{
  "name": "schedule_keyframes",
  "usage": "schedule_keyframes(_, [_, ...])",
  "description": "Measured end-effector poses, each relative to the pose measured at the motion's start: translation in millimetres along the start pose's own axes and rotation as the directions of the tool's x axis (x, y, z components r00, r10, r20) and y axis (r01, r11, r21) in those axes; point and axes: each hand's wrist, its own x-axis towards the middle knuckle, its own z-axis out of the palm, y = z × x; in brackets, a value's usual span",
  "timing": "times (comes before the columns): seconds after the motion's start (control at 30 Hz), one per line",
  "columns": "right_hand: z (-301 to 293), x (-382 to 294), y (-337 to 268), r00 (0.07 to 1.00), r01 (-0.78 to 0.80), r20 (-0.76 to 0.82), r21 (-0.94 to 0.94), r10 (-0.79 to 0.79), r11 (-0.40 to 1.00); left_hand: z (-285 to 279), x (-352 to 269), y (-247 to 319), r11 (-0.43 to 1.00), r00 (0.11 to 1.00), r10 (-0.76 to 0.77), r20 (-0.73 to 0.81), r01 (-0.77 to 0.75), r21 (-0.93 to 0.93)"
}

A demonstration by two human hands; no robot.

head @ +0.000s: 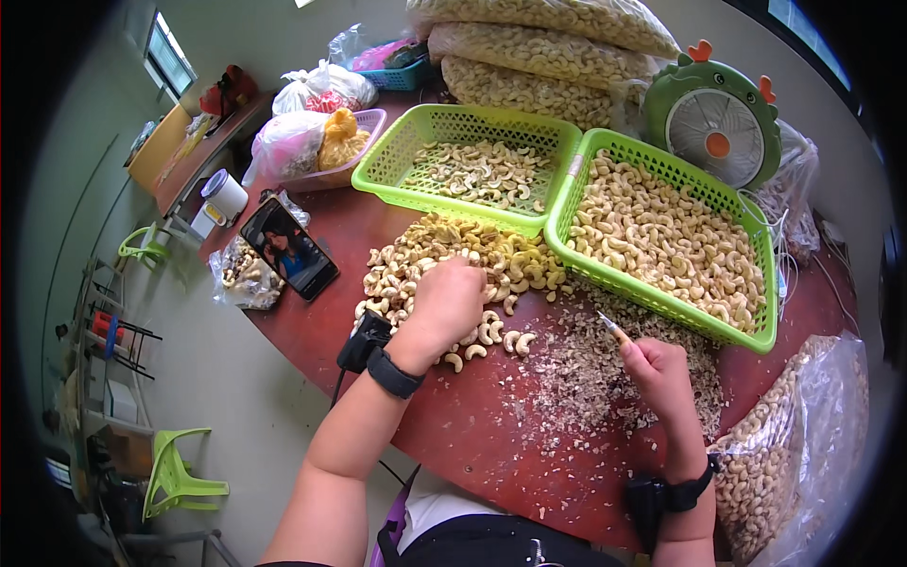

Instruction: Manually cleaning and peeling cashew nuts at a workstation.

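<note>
My left hand (pixel 448 301) reaches into a heap of cashew kernels (pixel 393 268) on the red table (pixel 453 439). Its fingertips are hidden behind the hand, so whether they grip a kernel is unclear. In my right hand (pixel 660 372) is a small knife (pixel 615 329), its blade pointing up and left. Below the knife spreads a layer of skin flakes and crumbs (pixel 581 375). Behind the heap stands a green plastic basket (pixel 453 205) with a thin layer of cashews (pixel 489 170). To its right, touching it, a second green basket (pixel 655 303) is filled with cashews (pixel 666 241).
Large bags of cashews (pixel 538 57) are stacked behind the baskets, beside a green fan (pixel 716 135). A smartphone (pixel 289 248) leans on a small bag (pixel 248 273) at left. Another cashew bag (pixel 793 439) sits at right. A pink basket (pixel 354 166) holds tied bags.
</note>
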Motion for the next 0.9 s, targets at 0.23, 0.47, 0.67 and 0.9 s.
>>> schedule_keyframes(0.23, [-1, 0, 0, 0.998, -0.055, -0.019, 0.006, 0.055, 0.998, -37, -19, -33, 0.727, 0.985, -0.171, -0.018, 0.114, -0.677])
schedule_keyframes(0.47, [3, 0, 6, 0.999, -0.052, 0.015, -0.021, 0.052, 0.998, -16, -51, -16, 0.979, 0.999, 0.029, 0.045, -0.019, -0.203])
schedule_keyframes(0.67, [3, -1, 3, 0.999, -0.036, 0.009, -0.02, 0.036, 0.999, -12, -52, -2, 0.989, 0.98, -0.145, 0.138, 0.141, 0.042])
schedule_keyframes(0.9, [2, -2, -2, 0.999, -0.039, 0.006, -0.034, 0.039, 0.999, -11, -58, -23, 0.977, 0.996, -0.093, 0.003, 0.092, -0.193])
